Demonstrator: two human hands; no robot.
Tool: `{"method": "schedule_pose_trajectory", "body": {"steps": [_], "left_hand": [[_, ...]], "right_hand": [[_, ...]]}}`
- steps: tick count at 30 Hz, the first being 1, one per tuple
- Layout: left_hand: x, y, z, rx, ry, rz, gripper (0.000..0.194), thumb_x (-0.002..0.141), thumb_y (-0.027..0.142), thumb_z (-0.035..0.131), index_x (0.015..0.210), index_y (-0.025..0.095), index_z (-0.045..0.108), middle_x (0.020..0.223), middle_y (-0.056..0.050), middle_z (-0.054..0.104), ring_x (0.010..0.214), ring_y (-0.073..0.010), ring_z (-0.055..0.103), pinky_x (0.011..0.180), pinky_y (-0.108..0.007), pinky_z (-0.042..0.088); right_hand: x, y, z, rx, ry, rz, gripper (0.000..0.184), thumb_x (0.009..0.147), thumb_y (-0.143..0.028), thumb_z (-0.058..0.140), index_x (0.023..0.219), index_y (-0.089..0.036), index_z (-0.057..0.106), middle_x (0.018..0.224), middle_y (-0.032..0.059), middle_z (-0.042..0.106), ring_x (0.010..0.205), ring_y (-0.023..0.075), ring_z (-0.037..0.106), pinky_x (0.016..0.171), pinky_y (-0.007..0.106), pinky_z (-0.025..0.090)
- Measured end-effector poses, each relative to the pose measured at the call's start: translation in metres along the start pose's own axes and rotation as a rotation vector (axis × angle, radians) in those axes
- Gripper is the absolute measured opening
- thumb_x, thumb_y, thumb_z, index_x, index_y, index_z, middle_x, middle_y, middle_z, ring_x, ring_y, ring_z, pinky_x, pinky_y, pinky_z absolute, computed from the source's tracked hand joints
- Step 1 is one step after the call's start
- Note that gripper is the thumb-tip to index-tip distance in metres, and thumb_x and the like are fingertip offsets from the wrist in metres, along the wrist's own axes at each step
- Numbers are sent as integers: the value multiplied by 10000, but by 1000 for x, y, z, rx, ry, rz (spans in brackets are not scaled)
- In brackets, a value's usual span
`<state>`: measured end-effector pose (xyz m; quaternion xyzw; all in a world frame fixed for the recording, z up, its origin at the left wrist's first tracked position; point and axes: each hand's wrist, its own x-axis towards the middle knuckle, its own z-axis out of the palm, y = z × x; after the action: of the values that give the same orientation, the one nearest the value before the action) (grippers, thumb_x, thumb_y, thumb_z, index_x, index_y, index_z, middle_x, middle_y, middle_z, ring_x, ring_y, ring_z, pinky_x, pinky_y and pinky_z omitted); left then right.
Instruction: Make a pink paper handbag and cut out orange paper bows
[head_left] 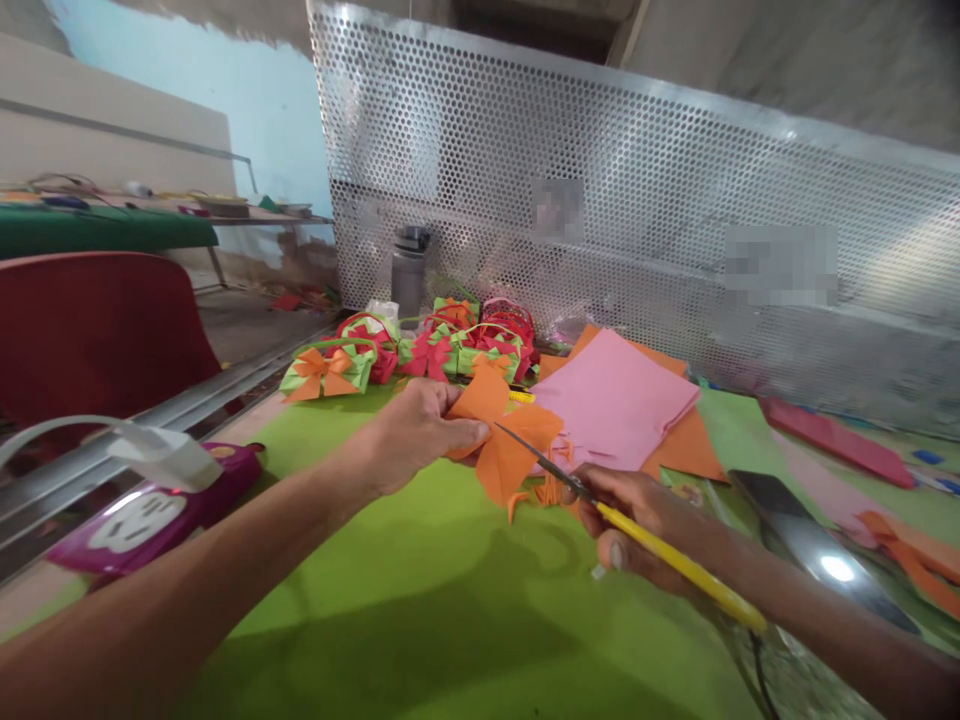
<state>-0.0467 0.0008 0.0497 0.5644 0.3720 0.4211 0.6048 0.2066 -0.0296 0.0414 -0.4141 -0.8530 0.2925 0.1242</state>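
Orange, petal-shaped, felt-like cutout [510,465] above lime-green flat sheet [420,590]: left hand [416,435] pinches its left side, right hand [637,505] grips yellow-handled, thin-tipped corded tool [675,565]. Probably light, limp; best pinched at 1 petal, clear of tool.

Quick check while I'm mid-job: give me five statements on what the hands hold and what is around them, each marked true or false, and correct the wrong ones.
1. The left hand holds an orange piece. True.
2. Both hands hold only orange pieces. False: the right hand holds a yellow-handled tool, its thin tip pointing toward the orange piece.
3. Pink sheets lie partly over larger orange sheets. True.
4. No bottle is in view. False: a grey bottle stands upright before the perforated metal panel.
5. A white adapter is at the purple power strip, on the left side. True.
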Motion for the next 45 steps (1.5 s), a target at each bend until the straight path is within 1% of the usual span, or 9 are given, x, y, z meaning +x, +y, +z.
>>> {"method": "schedule_pose_trajectory", "body": {"steps": [7, 13, 22, 26, 28, 32, 40, 45], "left_hand": [[0, 1, 2, 2, 4, 3, 153, 601, 179, 677, 720, 83, 668, 666, -50, 652, 601, -129, 585, 571, -238, 467], [0, 0, 2, -5, -5, 12, 154, 596, 184, 675, 716, 87, 674, 664, -49, 651, 593, -124, 581, 568, -232, 465], [2, -3, -1, -4, 2, -8, 169, 592, 192, 692, 733, 102, 666, 691, -48, 658, 644, -145, 610, 629, -267, 493], [2, -2, -1, -11, -8, 0, 174, 588, 189, 687, 734, 95, 676, 678, -48, 657, 626, -139, 607, 607, -254, 489], [2, -2, -1, -9, -7, 4, 185, 590, 189, 688, 743, 87, 679, 676, -49, 655, 608, -130, 600, 589, -242, 480], [2, -3, -1, -3, -11, 5, 206, 593, 197, 696, 763, 82, 680, 695, -55, 654, 617, -135, 602, 610, -260, 484], [1, -2, -1, 10, 6, -9, 192, 588, 189, 687, 745, 82, 667, 676, -48, 651, 618, -139, 600, 618, -268, 483], [1, -2, -1, 9, 15, -16, 182, 585, 180, 684, 736, 82, 659, 675, -40, 648, 606, -127, 592, 606, -256, 480]], "right_hand": [[1, -10, -5, -25, -34, 23, 640, 688, -789, 362, 832, -174, 465, 635, -19, 475, 521, 103, 393, 451, 212, 322], [1, -12, -5, -29, -24, 21, 636, 683, -811, 314, 757, -190, 429, 645, -23, 449, 519, 98, 363, 458, 215, 309], [2, -10, -4, -51, -7, 4, 603, 714, -767, 359, 814, -182, 467, 657, -23, 461, 527, 98, 368, 467, 212, 310], [1, -6, -2, -11, -7, 5, 622, 717, -772, 343, 842, -177, 475, 670, -20, 443, 544, 103, 357, 467, 210, 319], [1, -3, 0, 8, 2, -6, 606, 719, -767, 353, 819, -180, 467, 666, -22, 435, 551, 103, 350, 468, 208, 317], [1, 0, 1, 15, 4, -9, 584, 719, -761, 370, 788, -187, 449, 669, -23, 429, 551, 102, 337, 471, 210, 307], [1, -1, 1, 37, 6, 5, 594, 711, -762, 387, 810, -183, 479, 664, -23, 434, 562, 105, 346, 479, 209, 306], [3, -6, -3, 24, -23, 12, 633, 704, -776, 366, 840, -169, 478, 663, -22, 429, 548, 99, 340, 468, 208, 305]]}}
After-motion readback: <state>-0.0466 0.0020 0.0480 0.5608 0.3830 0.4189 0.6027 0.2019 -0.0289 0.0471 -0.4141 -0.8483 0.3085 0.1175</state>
